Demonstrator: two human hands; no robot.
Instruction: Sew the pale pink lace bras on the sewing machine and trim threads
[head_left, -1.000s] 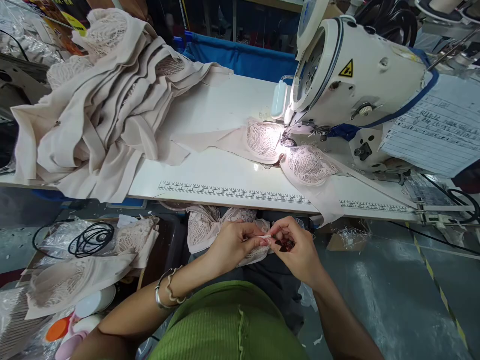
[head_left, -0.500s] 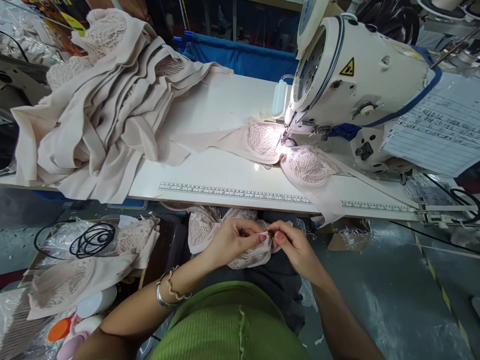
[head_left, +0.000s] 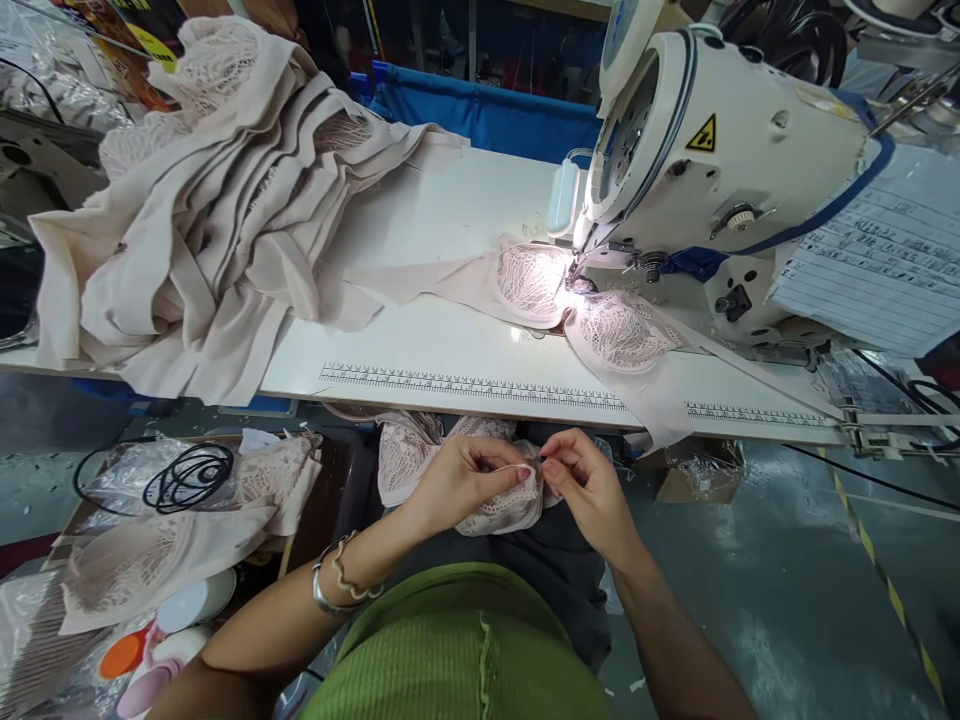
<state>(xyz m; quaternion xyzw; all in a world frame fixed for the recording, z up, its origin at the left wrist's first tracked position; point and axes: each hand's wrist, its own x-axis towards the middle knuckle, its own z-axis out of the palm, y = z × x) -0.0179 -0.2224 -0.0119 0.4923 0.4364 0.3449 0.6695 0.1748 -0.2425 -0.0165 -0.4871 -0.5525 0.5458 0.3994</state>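
Observation:
Over my lap, below the table edge, my left hand [head_left: 469, 482] pinches the edge of a pale pink lace bra [head_left: 501, 516] between thumb and fingers. My right hand [head_left: 592, 495] is close beside it at the same edge, thumb and fingertips pressed together. A small dark bit shows at those fingertips, too small to name. Another pale lace bra [head_left: 626, 335] lies on the white table [head_left: 450, 370], its middle under the lit needle area of the sewing machine [head_left: 757, 140].
Heaped at the table's left is a pile of pale bra pieces [head_left: 217, 230]. A ruler strip [head_left: 465, 386] runs along the front edge. Lower left, a box holds lace cups [head_left: 150, 565], a black cord [head_left: 187, 478] and bottles. A written sheet [head_left: 885, 250] hangs at right.
My right hand has drawn slightly apart from the left, and its fingers have shifted a little upward. The left hand keeps its pinch on the bra. The view has shifted slightly.

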